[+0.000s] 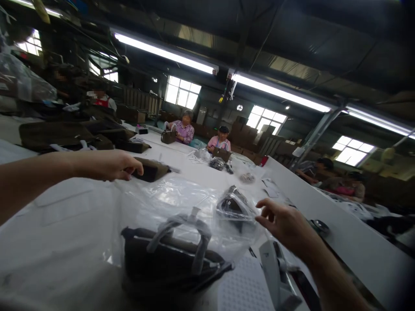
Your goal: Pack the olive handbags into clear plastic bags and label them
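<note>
My left hand (pixel 108 165) reaches across the white table (pixel 65 224) and grips the near end of a dark brown pouch (pixel 152 169) lying flat. My right hand (pixel 285 224) hovers with fingers spread beside a clear plastic bag (pixel 181 203) that holds a small dark item (pixel 233 207). A dark handbag with wrapped grey handles (pixel 168 259) sits in the plastic in front of me, between my two arms.
Stacks of dark bags (pixel 65 134) lie at the far left. Two people sit at the table's far end with bags (pixel 168 136), others at the right behind a white divider (pixel 340 233). A white device (pixel 275 272) stands by my right wrist.
</note>
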### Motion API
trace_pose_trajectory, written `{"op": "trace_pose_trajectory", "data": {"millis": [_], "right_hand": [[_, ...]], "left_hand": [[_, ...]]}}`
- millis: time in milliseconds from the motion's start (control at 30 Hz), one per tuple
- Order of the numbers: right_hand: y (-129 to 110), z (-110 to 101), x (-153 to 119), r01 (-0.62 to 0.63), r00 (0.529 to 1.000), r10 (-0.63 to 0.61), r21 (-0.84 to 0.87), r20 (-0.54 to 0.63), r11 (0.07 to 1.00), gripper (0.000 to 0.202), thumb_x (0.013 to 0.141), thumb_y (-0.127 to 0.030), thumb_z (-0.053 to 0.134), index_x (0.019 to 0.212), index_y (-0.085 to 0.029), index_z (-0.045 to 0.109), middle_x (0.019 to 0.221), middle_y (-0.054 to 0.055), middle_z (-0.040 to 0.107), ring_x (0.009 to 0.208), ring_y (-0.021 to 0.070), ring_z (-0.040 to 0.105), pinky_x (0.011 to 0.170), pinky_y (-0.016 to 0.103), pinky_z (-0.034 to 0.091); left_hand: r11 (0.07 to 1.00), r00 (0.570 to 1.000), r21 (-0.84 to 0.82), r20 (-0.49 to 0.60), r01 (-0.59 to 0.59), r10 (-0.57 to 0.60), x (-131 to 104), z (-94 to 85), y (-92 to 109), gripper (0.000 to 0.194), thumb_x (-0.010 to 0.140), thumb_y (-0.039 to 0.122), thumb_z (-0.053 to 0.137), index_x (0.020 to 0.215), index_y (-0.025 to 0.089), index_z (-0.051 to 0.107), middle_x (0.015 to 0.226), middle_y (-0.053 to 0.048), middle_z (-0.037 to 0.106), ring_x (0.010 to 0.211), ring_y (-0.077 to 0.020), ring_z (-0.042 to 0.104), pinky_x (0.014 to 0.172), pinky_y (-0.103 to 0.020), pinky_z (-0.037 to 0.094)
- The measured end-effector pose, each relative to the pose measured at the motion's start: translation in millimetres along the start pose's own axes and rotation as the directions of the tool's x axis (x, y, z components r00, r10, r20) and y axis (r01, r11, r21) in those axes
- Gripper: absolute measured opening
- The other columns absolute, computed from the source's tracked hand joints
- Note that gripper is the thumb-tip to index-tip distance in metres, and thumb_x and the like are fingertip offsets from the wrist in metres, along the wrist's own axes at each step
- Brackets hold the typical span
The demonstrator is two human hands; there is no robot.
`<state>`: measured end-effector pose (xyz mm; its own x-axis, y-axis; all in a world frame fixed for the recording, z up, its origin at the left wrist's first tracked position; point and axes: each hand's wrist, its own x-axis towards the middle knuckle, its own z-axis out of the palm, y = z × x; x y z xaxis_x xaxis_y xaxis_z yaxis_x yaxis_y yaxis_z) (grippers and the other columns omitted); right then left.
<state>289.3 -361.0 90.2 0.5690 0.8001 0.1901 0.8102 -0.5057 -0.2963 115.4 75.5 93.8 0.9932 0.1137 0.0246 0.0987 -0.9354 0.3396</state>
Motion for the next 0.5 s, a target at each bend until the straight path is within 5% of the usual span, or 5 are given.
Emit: {"op": "trace_pose_trajectory", "data": {"millis": [33,133,300,400,500], "right_hand": [[-16.3,12.9,0.9,0.148,0.982,-0.15,-0.03,-0.114,0.989,0.011,0.084,-0.025,0.055,0.094,-0.02,0.058,0.081,0.003,0.063,0.069,0.0139,0.059,0.063,0.025,0.048],[-62.8,64.5,17.0,0.479,0.877,-0.479,-0.022,-0.045,0.878,0.012,0.089,-0.02,0.05,0.098,-0.019,0.058,0.093,0.005,0.063,0.086,0.0163,0.058,0.078,0.029,0.048],[-88.2,122.9,54.8,0.342,0.94,-0.333,-0.159,0.078,0.926,0.02,0.081,-0.022,0.063,0.098,-0.015,0.056,0.096,0.008,0.061,0.084,0.0205,0.058,0.073,0.03,0.048],[-86.2,119.0,66.1,0.238,0.959,-0.216,-0.111,0.181,0.965,0.011,0.076,-0.019,0.065,0.087,-0.016,0.062,0.085,0.004,0.063,0.077,0.0168,0.058,0.068,0.025,0.044],[-80.9,106.7,76.8,0.164,0.9,-0.185,0.087,0.394,0.983,0.011,0.067,-0.026,0.07,0.076,-0.019,0.068,0.059,-0.005,0.054,0.057,0.0099,0.051,0.054,0.02,0.036]], "left_hand": [[0.999,0.999,0.016,0.003,-0.045,0.045,-1.5,0.8,1.4,0.017,0.073,0.021,0.065,0.089,0.021,0.069,0.073,0.0,0.062,0.059,-0.013,0.057,0.052,-0.015,0.041],[0.995,0.995,0.008,0.027,-0.098,0.098,-7.2,4.1,3.7,0.016,0.08,0.034,0.059,0.081,0.021,0.068,0.078,0.0,0.063,0.068,-0.0143,0.057,0.061,-0.017,0.04],[1.0,1.0,-0.016,-0.008,0.014,-0.014,-19.5,11.1,-1.1,0.033,0.084,0.048,0.049,0.07,0.02,0.06,0.062,0.002,0.057,0.055,-0.0129,0.05,0.05,-0.019,0.035],[0.985,0.996,-0.152,-0.007,0.087,-0.089,-26.8,16.2,-2.1,0.033,0.085,0.05,0.047,0.07,0.021,0.056,0.06,0.002,0.055,0.051,-0.014,0.053,0.046,-0.019,0.037],[0.934,0.993,-0.337,0.022,0.115,-0.115,-34.0,20.8,-2.9,0.026,0.08,0.046,0.055,0.07,0.022,0.058,0.054,0.001,0.054,0.044,-0.0161,0.054,0.039,-0.02,0.038]]}}
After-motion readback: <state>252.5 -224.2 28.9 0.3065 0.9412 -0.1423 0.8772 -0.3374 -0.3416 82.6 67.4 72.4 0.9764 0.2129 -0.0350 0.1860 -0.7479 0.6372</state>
